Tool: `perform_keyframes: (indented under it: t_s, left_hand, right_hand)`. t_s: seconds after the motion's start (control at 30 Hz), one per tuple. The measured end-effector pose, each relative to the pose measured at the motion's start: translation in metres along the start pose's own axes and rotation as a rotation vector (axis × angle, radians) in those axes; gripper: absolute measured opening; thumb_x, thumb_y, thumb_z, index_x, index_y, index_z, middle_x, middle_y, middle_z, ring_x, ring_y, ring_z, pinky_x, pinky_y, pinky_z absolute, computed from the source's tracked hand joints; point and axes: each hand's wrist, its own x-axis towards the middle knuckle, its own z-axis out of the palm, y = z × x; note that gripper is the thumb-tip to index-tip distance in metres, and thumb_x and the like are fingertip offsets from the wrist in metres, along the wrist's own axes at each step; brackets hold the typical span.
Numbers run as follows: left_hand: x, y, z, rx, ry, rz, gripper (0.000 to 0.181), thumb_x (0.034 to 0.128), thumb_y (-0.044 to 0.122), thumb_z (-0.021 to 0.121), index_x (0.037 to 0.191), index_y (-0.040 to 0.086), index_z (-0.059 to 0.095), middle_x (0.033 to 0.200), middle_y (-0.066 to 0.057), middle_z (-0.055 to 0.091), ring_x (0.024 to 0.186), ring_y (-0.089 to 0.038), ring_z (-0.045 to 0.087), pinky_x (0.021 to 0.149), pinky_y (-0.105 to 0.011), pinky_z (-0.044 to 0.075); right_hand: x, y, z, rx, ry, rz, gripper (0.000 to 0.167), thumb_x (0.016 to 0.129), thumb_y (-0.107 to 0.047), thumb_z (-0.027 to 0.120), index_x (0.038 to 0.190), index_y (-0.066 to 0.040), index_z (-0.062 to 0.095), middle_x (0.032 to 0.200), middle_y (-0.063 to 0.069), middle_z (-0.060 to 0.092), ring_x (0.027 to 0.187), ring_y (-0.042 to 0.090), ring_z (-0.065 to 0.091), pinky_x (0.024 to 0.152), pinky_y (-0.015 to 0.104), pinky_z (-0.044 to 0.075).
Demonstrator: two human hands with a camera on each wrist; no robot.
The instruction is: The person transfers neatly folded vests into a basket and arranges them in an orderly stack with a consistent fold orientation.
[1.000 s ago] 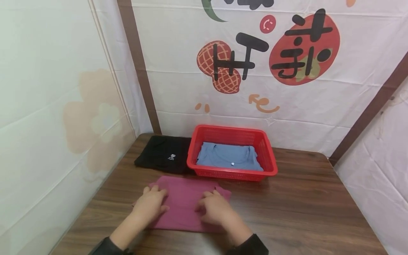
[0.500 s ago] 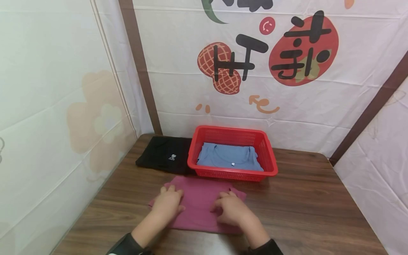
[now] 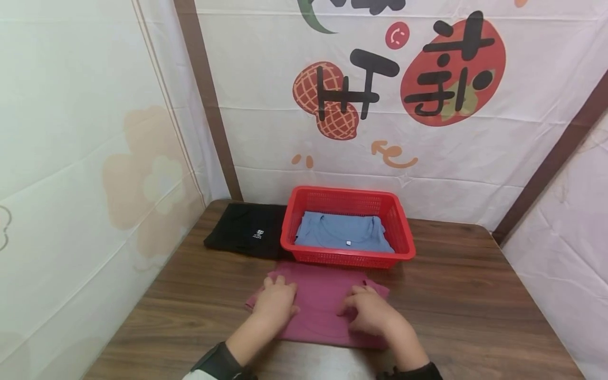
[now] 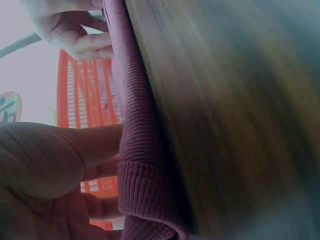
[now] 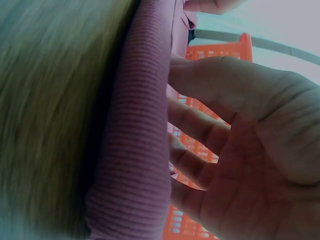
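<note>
A folded pink ribbed garment lies flat on the wooden table in front of the basket. My left hand rests on its left part, fingertips and thumb touching the cloth from above. On the right part, my right hand presses down with spread, slightly bent fingers. In the left wrist view the left hand's thumb and fingertips meet the top of the fabric, whose thick folded edge faces the camera. The right wrist view has the right hand touching the cloth the same way. No cloth is visibly gripped.
Behind the garment stands a red plastic basket holding a folded blue shirt. A folded black garment with a small white print lies left of the basket. Printed fabric walls border the table at back and sides.
Both hands have moved to the right together, and the pink garment has slid right across the table under them. The basket and black garment have stayed in place.
</note>
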Motion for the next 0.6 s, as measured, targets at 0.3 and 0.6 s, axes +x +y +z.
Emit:
perform_keyframes:
  t_s: [0.3,0.6]
  left_hand:
    - [0.009,0.020,0.004,0.025,-0.004,0.015,0.046,0.0792,0.039,0.088,0.114,0.013,0.072,0.117,-0.021,0.063,0.109,-0.045,0.054,0.060,-0.065,0.056]
    - [0.019,0.037,0.006,0.027,-0.049,-0.017,0.053,0.0800,0.043,0.087,0.124,0.017,0.071,0.129,-0.021,0.060,0.123,-0.048,0.050,0.064,-0.072,0.054]
  right_hand:
    - [-0.014,0.013,-0.004,0.022,0.014,0.036,0.029,0.071,-0.008,0.087,0.095,-0.023,0.080,0.097,-0.007,0.059,0.110,0.027,0.051,0.103,0.060,0.044]
    - [-0.022,0.022,-0.010,0.004,0.019,0.071,0.029,0.072,-0.008,0.087,0.095,-0.024,0.080,0.101,-0.008,0.060,0.109,0.024,0.050,0.089,0.048,0.048]
